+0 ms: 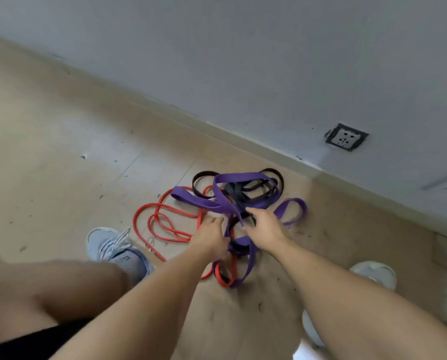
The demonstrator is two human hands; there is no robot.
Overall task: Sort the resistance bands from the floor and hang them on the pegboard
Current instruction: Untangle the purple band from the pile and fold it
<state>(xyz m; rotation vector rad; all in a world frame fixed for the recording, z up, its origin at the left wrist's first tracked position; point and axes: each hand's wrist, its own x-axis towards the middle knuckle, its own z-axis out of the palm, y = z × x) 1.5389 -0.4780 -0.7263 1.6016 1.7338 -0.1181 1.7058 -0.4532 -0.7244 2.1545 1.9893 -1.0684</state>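
Item: tangle of resistance bands on the floor (pixel 61 152), near the wall (pixel 269 61), between my shoes.
- Purple band (pixel 243 178): wide, flat, floppy; draped over the rest.
- Black band (pixel 253 189): narrower, knotted beneath the purple.
- Red band (pixel 165 224): thin, coiled toward the left side of the heap.

Handling, as I judge it: light, soft, stretchy, likely to snag on each other; best taken at a free loop.

Left hand (pixel 210 235): low on the heap's middle; grip hidden, cannot tell.
Right hand (pixel 265 224): fingers curled at a purple strand; whether the grip has closed, I cannot tell.
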